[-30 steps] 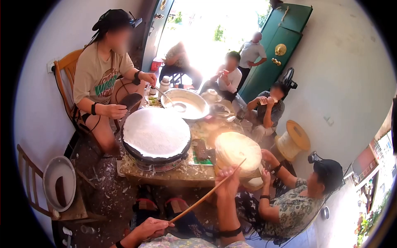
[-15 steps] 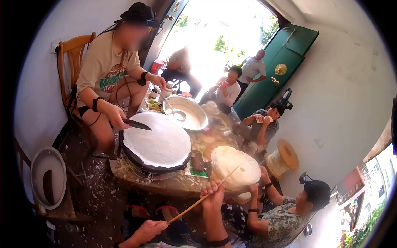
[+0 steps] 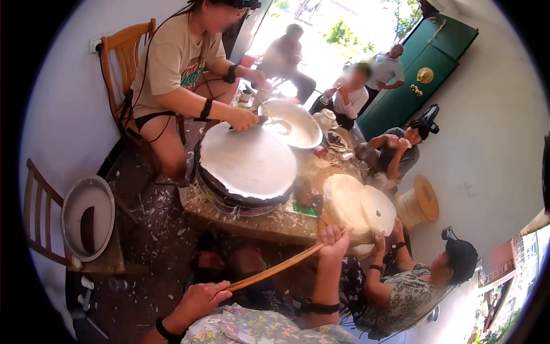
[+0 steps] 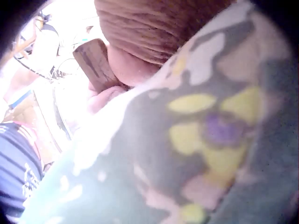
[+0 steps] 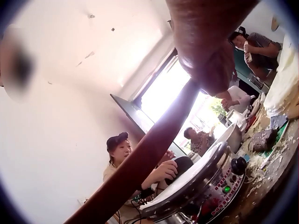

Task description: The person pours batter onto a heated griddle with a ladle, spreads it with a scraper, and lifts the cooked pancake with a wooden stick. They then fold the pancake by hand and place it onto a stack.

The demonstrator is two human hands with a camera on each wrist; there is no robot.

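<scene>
A long flat wooden stick (image 3: 275, 270) slants across in front of my body. My left hand (image 3: 200, 301) grips its lower end, close to my flowered clothing; in the left wrist view the stick's blunt end (image 4: 96, 63) pokes out beside the thumb. My right hand (image 3: 334, 243) holds the other end, with the fingers curled round it. Just beyond that hand lies a stack of thin round pancakes (image 3: 349, 198). Ahead sits a round griddle (image 3: 209, 172) with a white sheet of batter (image 3: 249, 157) spread over it.
Behind the griddle, a person (image 3: 172, 63) works with a dark spreader and a ladle at a batter basin (image 3: 312, 129). Another person (image 3: 412, 281) sits at right, hands at the pancake stack. A metal basin (image 3: 109, 241) stands at left. The low table (image 3: 246, 226) is strewn with scraps.
The view has shifted, and the stick has turned to show its broader face, both hands still on it. The person behind the griddle has moved the dark spreader towards the griddle's far edge.
</scene>
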